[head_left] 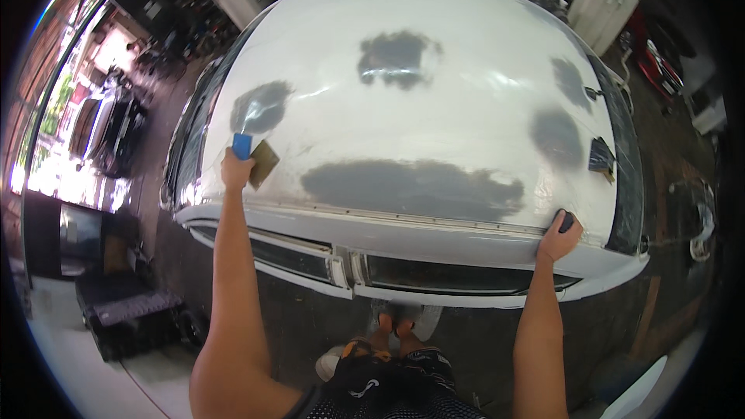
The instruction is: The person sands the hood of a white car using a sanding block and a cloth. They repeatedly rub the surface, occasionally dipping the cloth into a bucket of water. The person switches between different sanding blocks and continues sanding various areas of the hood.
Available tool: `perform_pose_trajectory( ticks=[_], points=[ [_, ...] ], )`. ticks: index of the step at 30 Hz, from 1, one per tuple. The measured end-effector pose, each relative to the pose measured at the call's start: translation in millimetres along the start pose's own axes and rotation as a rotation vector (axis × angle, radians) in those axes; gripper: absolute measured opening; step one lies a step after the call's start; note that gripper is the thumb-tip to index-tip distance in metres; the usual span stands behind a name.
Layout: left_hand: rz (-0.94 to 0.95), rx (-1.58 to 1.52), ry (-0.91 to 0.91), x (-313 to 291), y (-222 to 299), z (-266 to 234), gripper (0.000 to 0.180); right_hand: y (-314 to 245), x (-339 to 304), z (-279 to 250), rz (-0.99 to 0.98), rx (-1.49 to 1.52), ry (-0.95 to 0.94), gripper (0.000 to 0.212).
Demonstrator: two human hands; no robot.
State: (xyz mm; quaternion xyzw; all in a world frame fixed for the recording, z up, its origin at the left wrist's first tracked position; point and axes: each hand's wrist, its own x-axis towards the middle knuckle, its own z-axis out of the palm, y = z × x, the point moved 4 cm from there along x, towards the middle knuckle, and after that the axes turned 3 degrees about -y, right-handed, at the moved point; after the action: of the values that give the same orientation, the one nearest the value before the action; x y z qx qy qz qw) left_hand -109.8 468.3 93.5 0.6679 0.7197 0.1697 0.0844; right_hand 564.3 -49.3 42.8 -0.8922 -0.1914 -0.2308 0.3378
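Observation:
Along the left side of a white car roof (326,120), my left hand (235,171) is closed on a small flat blue piece (242,145), which looks like a plastic spreader. An olive-brown square sheet (265,163) lies against its fingers; whether it is also gripped I cannot tell. Far to the right, my right hand (557,242) rests at the roof's near edge, its fingers around a small dark block (566,222). Between the hands stretches a long dull grey patch (411,188). Another grey patch (261,107) is just beyond the left hand.
Dark folded sheets (601,157) lie near the roof's right edge. More grey patches (394,58) mark the roof. Below its near edge are the side windows (450,273). A black case (132,310) stands at lower left, a red vehicle (658,66) at far right, and a dark vehicle (109,124) at left.

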Motion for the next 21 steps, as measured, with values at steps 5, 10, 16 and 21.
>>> perform_pose_trajectory(
  ticks=[5,10,16,21],
  points=[
    [-0.030,0.063,-0.034,-14,2,-6,0.052,-10,-6,-1,0.036,0.007,-0.011,0.032],
    [0.025,-0.098,-0.020,-39,61,-22,0.050,-20,-10,-1,0.062,0.008,-0.020,0.032],
    [0.415,-0.467,-0.327,-169,304,-4,0.040,-16,-7,-3,0.071,0.080,0.013,0.030],
    [0.551,-0.906,-0.854,-312,510,76,0.038,-15,-5,-1,0.068,0.076,0.003,0.031]
  ],
)
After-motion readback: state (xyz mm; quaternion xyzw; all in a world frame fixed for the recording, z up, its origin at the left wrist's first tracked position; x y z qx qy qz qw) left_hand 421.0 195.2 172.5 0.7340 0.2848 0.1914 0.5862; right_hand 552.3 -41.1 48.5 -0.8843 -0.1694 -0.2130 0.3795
